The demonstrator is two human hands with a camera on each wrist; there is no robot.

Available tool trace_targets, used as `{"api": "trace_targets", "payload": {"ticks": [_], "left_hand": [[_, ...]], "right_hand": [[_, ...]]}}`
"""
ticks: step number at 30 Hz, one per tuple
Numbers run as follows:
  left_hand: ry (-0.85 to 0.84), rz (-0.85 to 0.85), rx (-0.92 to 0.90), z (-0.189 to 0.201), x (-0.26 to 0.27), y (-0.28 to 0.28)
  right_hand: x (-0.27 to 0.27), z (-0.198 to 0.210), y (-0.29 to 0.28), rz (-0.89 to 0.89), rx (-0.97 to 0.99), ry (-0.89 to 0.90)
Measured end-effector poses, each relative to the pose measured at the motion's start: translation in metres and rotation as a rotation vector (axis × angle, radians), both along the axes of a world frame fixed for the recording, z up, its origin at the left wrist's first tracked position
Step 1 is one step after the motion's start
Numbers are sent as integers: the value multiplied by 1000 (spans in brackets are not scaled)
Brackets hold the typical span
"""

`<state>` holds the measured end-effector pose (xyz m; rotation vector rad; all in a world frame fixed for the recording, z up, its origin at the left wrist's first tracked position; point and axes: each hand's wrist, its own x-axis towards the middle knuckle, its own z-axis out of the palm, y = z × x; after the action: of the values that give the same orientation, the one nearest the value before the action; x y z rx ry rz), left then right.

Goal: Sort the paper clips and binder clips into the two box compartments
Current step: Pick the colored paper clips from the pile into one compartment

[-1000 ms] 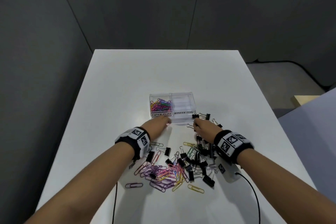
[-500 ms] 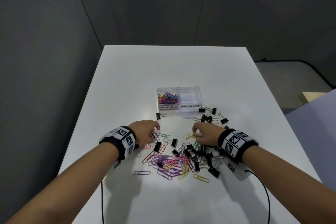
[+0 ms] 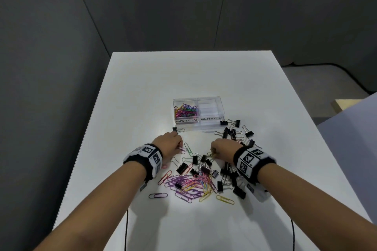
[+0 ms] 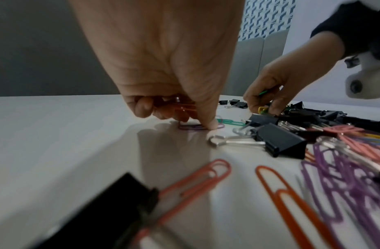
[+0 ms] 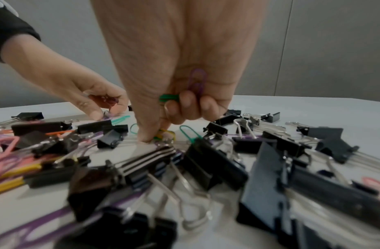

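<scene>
Both hands gather paper clips: my left hand [image 4: 163,70] pins a purple paper clip [image 4: 192,127] to the tabletop [image 3: 142,98], orange ones curled inside. My right hand [image 5: 180,67] clutches green and purple clips, pinching a yellow paper clip [image 5: 166,133]. I should slide, then lift, avoiding binder clips [image 5: 214,161].

One clear box [image 3: 197,112] with two compartments sits on the one tabletop [image 3: 142,98]. Two hands work: a left hand [image 3: 170,143] and a right hand [image 3: 223,149]. The loose paper clips [image 3: 189,184] and black binder clips [image 3: 232,134] lie tangled, dozens in all, too overlapped to count exactly.
</scene>
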<state>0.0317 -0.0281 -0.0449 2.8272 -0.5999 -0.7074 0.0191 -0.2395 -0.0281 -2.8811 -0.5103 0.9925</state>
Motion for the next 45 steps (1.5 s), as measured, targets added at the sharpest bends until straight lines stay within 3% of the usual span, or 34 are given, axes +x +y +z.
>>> {"api": "trace_targets", "payload": {"ticks": [10,16,23,27,33,38,45], "left_hand": [[-44,12,-46,6,7,4],[49,154,-177,14,13,11],[103,126,-138,17,13,9],[47,0,-17,25,9,10],[29,-89,78,12,7,9],[-7,-63,58,3,-1,12],[-37,-67,137,3,-11,13]], "right_hand": [[9,2,-7,-266,240,-42],[16,17,-13,-317,280,-40],[17,13,-5,-453,422,31],[16,10,17,-352,343,20],[15,2,59,-263,38,-56],[10,-7,78,-360,90,-38],[0,-1,68,-283,101,-53]]}}
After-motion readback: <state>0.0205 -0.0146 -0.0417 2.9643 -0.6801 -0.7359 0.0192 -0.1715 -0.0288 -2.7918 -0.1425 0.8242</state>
